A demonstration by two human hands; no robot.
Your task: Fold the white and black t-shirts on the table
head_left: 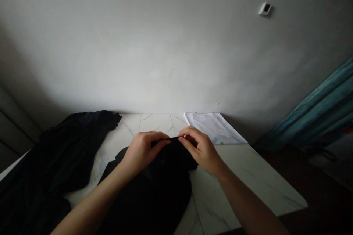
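A crumpled black garment (55,154) lies at the left of the marble-patterned table (248,176). The left hand (142,152) and right hand (201,150) pinch the upper edge of a black cloth (154,187) lying on the tabletop, fingers gripping it; a white cloth (215,128) lies beyond.

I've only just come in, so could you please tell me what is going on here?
A person is pinching the upper edge of a black garment with their left hand and right hand, over a white marble-patterned table. Another dark garment lies bunched to the left, and a flat white cloth lies at the table's far edge.
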